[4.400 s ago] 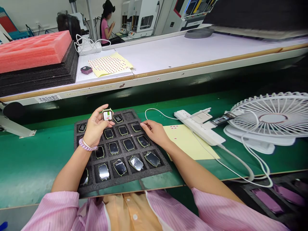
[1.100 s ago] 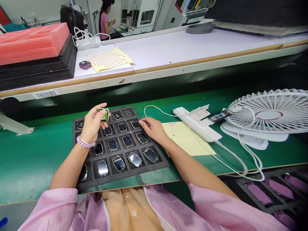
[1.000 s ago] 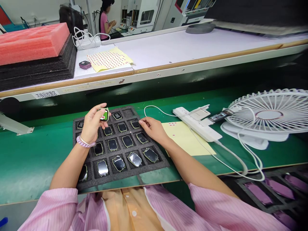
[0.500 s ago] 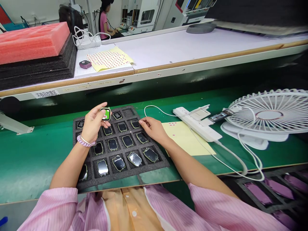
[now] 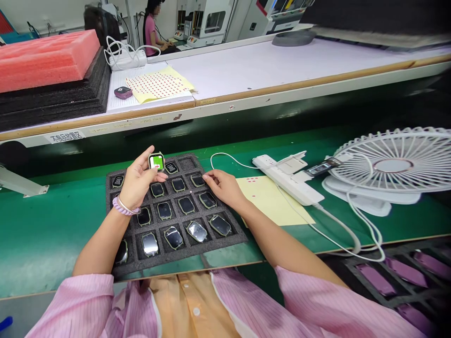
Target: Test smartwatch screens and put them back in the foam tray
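My left hand (image 5: 136, 180) grips a smartwatch head (image 5: 156, 161) without a strap, its screen lit green and white and tilted up towards me. The thumb lies at the screen's lower edge. Below sits a dark grey foam tray (image 5: 207, 248) with several watch heads in its pockets, most with dark screens. A watch head (image 5: 171, 167) in the back row shows white lines on black. At the tray's right side rests my right hand (image 5: 223, 188), fingers curled together, tips beside a watch head (image 5: 197, 180). Whether those fingers pinch anything is hidden.
Right of the tray lie a yellow sheet (image 5: 273, 206), a white power strip (image 5: 287, 180) with cables and a white fan (image 5: 394, 162). A raised shelf (image 5: 243, 70) behind holds pink foam (image 5: 45, 61). Purple pieces (image 5: 377, 279) fill another tray at lower right. Someone (image 5: 151, 33) sits far back.
The watch head in my left hand has tipped and shifted slightly up and right. My left thumb has slid from its screen to the lower edge. My right hand stays at the tray's side.
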The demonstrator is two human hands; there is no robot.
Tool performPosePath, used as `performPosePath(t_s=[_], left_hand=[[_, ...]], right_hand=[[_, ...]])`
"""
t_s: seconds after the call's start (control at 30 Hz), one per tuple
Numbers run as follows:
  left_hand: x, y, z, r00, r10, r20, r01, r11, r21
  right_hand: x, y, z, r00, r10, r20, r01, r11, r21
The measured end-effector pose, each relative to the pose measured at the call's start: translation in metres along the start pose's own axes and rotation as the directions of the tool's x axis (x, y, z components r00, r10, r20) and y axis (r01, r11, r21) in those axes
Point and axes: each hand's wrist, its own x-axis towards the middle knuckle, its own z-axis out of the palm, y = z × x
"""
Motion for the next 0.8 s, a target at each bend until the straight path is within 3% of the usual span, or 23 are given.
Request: performPosePath(t_s=[0.8], left_hand=[[-0.0005, 0.0000, -0.0013, 0.998, 0.046, 0.051, -0.044, 0.998, -0.035]], right_hand=[[0.0001, 0.0005, 0.0002, 1.000, 0.008, 0.002, -0.008, 1.000, 0.006]])
